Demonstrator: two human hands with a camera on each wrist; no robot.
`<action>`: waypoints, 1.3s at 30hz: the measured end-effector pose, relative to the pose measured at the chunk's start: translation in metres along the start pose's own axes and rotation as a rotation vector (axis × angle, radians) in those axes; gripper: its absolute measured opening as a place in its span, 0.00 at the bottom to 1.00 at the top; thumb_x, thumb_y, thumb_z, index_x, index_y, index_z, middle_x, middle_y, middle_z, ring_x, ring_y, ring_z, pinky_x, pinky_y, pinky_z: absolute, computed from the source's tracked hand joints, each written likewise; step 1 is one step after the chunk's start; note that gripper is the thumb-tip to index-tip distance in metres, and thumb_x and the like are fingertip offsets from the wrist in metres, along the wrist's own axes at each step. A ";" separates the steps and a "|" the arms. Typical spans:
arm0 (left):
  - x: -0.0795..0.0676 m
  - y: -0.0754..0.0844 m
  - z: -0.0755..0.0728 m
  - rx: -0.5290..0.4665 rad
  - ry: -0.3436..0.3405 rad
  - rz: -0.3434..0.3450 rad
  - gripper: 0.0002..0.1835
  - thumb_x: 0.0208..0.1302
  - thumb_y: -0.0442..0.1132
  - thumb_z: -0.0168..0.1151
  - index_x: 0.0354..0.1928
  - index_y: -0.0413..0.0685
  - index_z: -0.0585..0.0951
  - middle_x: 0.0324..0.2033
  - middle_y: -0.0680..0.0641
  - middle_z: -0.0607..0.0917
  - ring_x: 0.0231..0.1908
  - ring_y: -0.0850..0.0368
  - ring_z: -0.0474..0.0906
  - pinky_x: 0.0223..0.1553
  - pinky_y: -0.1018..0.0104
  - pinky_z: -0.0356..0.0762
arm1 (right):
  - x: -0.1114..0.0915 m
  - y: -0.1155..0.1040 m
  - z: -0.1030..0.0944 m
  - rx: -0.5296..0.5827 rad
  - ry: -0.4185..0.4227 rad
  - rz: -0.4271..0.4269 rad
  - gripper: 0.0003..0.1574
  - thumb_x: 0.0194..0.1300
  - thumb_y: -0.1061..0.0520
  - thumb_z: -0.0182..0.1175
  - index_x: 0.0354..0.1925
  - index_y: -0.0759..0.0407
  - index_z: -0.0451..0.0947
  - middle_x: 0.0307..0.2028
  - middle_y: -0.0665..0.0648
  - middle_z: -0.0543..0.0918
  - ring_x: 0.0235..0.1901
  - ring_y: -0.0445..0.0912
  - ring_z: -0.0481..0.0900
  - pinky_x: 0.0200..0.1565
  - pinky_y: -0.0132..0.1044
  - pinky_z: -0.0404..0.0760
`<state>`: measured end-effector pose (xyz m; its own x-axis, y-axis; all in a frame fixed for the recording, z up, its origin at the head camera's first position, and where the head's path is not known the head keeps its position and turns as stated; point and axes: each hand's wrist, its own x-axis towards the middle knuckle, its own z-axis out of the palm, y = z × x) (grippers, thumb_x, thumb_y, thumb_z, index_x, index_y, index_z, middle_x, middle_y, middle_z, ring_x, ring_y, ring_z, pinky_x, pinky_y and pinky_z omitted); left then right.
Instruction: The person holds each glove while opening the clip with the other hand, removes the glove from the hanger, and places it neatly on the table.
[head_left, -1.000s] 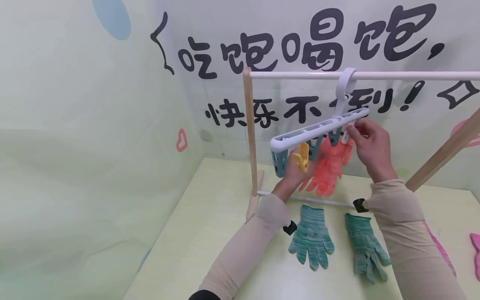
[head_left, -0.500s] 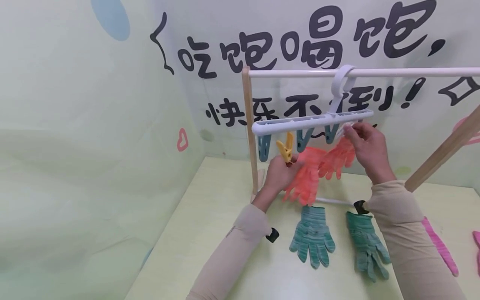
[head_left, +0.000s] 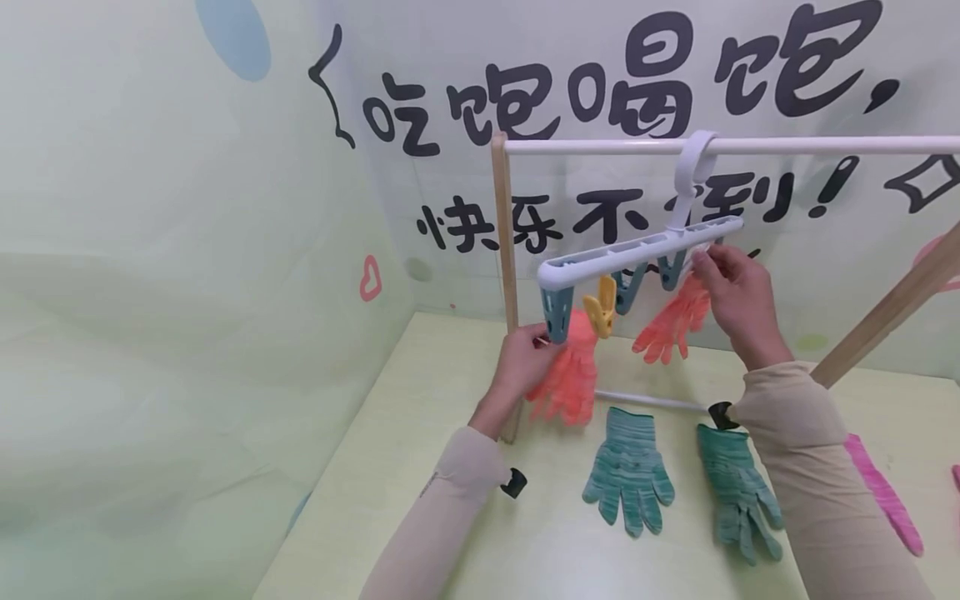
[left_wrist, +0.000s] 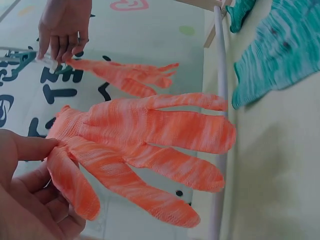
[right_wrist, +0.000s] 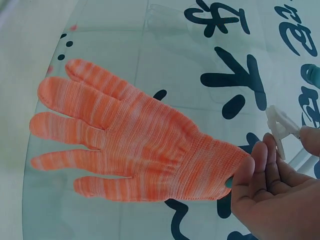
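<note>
My left hand [head_left: 517, 364] pinches an orange knit glove [head_left: 573, 379] at the cuff, below the left end of a white clip hanger [head_left: 637, 250]. In the left wrist view this glove's fingers spread to the right. My right hand [head_left: 742, 304] pinches a white clothespin [right_wrist: 281, 131] under the hanger's right part. A second orange glove [right_wrist: 135, 135] hangs with its cuff beside the right fingertips; a bit of teal clip shows at the cuff edge. On the hanger, a yellow clothespin [head_left: 602, 308] and several blue-grey clips [head_left: 557, 312] point down.
The hanger hooks over a white rail [head_left: 585, 147] on wooden posts [head_left: 506, 242]. Two green striped gloves [head_left: 632, 471] lie on the pale table [head_left: 375, 500]. Pink gloves [head_left: 888, 496] lie partly behind the right forearm. A lower bar [head_left: 652, 402] crosses behind.
My left hand has moved left and lower with one orange glove, apart from the other. The hanger has swung away and back. My right hand stays near the hanger's right end.
</note>
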<state>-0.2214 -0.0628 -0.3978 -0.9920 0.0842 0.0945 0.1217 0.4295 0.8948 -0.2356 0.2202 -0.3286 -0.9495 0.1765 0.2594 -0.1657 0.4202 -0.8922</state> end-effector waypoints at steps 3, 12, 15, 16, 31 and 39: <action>-0.006 -0.010 -0.006 0.040 0.006 -0.052 0.07 0.70 0.40 0.67 0.41 0.45 0.89 0.33 0.49 0.86 0.31 0.59 0.76 0.31 0.71 0.74 | 0.000 0.000 0.000 0.002 0.003 -0.003 0.35 0.80 0.40 0.52 0.68 0.65 0.73 0.40 0.34 0.78 0.45 0.36 0.78 0.47 0.22 0.77; -0.023 -0.037 -0.011 0.011 -0.069 -0.209 0.07 0.71 0.36 0.66 0.40 0.41 0.89 0.32 0.47 0.84 0.29 0.59 0.72 0.29 0.71 0.70 | 0.002 0.002 0.001 0.002 0.006 -0.007 0.32 0.80 0.43 0.52 0.65 0.67 0.74 0.37 0.36 0.79 0.42 0.35 0.78 0.44 0.21 0.76; -0.029 -0.050 -0.006 0.016 -0.118 -0.239 0.07 0.70 0.36 0.66 0.41 0.40 0.88 0.34 0.46 0.85 0.29 0.59 0.73 0.29 0.71 0.71 | 0.002 0.003 0.001 -0.005 0.003 -0.005 0.32 0.80 0.43 0.52 0.66 0.67 0.74 0.37 0.36 0.78 0.42 0.35 0.78 0.45 0.21 0.76; -0.031 -0.054 -0.004 0.024 -0.130 -0.242 0.07 0.70 0.36 0.66 0.42 0.41 0.89 0.35 0.46 0.86 0.30 0.59 0.73 0.30 0.71 0.72 | 0.002 0.003 0.001 -0.007 0.001 -0.004 0.32 0.81 0.43 0.51 0.67 0.66 0.74 0.38 0.36 0.78 0.42 0.35 0.78 0.46 0.21 0.77; -0.052 -0.083 0.013 0.318 -0.187 -0.239 0.13 0.71 0.42 0.64 0.50 0.42 0.86 0.32 0.49 0.84 0.27 0.58 0.74 0.27 0.68 0.71 | 0.000 0.002 0.003 -0.016 -0.030 0.021 0.35 0.81 0.41 0.50 0.70 0.64 0.72 0.41 0.39 0.77 0.44 0.36 0.77 0.49 0.23 0.77; -0.056 -0.078 0.010 0.387 -0.200 -0.264 0.19 0.71 0.43 0.64 0.58 0.40 0.83 0.46 0.43 0.88 0.37 0.53 0.80 0.40 0.59 0.80 | 0.002 0.000 0.004 0.004 -0.028 0.008 0.36 0.80 0.39 0.51 0.69 0.64 0.73 0.38 0.36 0.78 0.43 0.38 0.79 0.46 0.21 0.79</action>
<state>-0.1745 -0.0919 -0.4769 -0.9691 0.0820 -0.2327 -0.0911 0.7576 0.6463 -0.2382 0.2172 -0.3301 -0.9580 0.1547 0.2415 -0.1588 0.4154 -0.8957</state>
